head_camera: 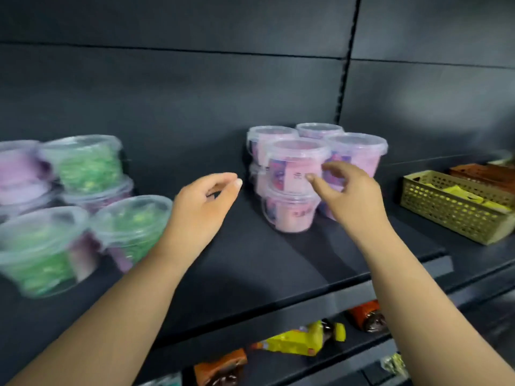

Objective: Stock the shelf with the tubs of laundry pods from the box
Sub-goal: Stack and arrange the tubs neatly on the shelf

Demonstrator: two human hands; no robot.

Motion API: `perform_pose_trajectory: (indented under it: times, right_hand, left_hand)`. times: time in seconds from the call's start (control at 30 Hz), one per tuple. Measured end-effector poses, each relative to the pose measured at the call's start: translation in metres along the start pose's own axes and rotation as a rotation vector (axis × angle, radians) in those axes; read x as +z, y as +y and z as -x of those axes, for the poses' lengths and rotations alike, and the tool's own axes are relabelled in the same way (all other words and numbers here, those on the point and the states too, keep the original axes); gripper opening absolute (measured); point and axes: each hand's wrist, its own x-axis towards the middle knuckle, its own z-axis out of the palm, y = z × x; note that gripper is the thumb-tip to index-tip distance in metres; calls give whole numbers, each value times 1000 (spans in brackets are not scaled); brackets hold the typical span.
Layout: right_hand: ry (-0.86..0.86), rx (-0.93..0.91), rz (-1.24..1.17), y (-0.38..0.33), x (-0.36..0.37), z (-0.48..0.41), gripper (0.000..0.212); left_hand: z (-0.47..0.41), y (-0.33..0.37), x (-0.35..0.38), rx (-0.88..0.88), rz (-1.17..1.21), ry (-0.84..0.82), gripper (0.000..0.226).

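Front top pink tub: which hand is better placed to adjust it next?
Probably the right hand: its fingers are at the front top pink tub; the left hand is apart, holding nothing.

Your left forearm (125,299) and right forearm (412,291) are both bare, from the bottom edge of the view right up to the wrists. Same goes for your left hand (204,203) and right hand (354,199), bare all over. Nails look short; one nail (238,182) on the left hand shows it best. Fingertips (310,177) are kinda blurred, so can't tell you finer detail.
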Motion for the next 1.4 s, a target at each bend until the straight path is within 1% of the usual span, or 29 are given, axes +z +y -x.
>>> perform_pose_trajectory:
  times: [0.03,0.13,0.23,0.27,0.37,0.43,0.5,0.6,0.67,0.77,0.87,0.93,1.0,1.1,1.2,1.3,1.4]
  right_hand:
    - [-40,-36,-26,-20,6,7,36]
    - [-157,-135,-106,-95,36,33,34]
    - [-277,-226,-185,-175,76,67,38]
    - [-308,-248,-213,-201,90,79,39]
    - [-390,-307,-274,-277,128,118,41]
    - [-446,-313,-306,-324,153,144,42]
    - [-503,-303,-330,-357,174,165,43]
    - [-585,-284,-365,-394,200,187,45]
    - [-621,-269,-364,-408,211,192,49]
    - [-630,-282,-335,-422,227,189,59]
    - [-626,-327,-312,-430,241,180,73]
    - [-608,-359,-300,-431,251,169,79]
    - [-586,-364,-296,-428,260,153,77]
    - [-581,-401,-274,-416,265,122,65]
    - [-523,-454,-205,-398,263,86,52]
    - [-509,-442,-79,-372,263,42,53]
    - [-568,-449,75,-354,267,4,61]
  left_hand:
    - [7,1,-20,26,-23,2,9]
    - [34,-3,-104,61,-155,44,19]
    - [70,-19,-200,57,-283,134,21]
    - [84,-24,-231,51,-320,167,21]
    - [127,-42,-321,-26,-354,258,11]
    - [155,-51,-376,-66,-373,323,11]
    - [175,-58,-417,-95,-410,368,7]
    - [200,-69,-464,-172,-453,415,8]
    - [209,-79,-483,-234,-437,423,10]
    - [213,-98,-498,-291,-432,442,15]
    - [205,-113,-498,-311,-403,421,9]
    - [191,-119,-496,-291,-411,397,6]
    - [169,-117,-494,-233,-411,392,7]
    - [127,-106,-485,-123,-388,383,10]
    - [80,-96,-468,-15,-420,308,8]
    - [33,-87,-456,70,-496,220,19]
    - [-13,-85,-461,28,-523,136,6]
